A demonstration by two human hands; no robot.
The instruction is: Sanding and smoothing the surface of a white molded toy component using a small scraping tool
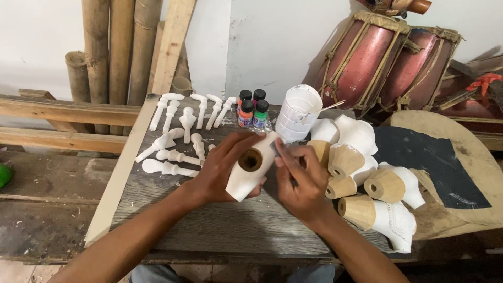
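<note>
Two hands work on one white carved piece (250,173) at the middle of the table (209,225). It has a round hole in its bare wood end, and that end points up at us. The left hand (220,170) is wrapped around its left side and holds it tight. The right hand (299,181) is closed on a small flat thing (274,148), maybe a bit of sandpaper, and presses it on the top edge.

It looks like wood, so it should be hard and stiff, and not very heavy. The white coat looks smooth, so it may slip a bit. The wide body is a good place to hold it.

Just past the hands, a white cup (297,112) stands with a thin stick (333,106) poking out. I cannot see inside it. Four small paint jars (252,109) stand left of the cup, caps on. On the right lie more pieces (367,178) like this one. On the far left lie little white pegs (178,133).
</note>
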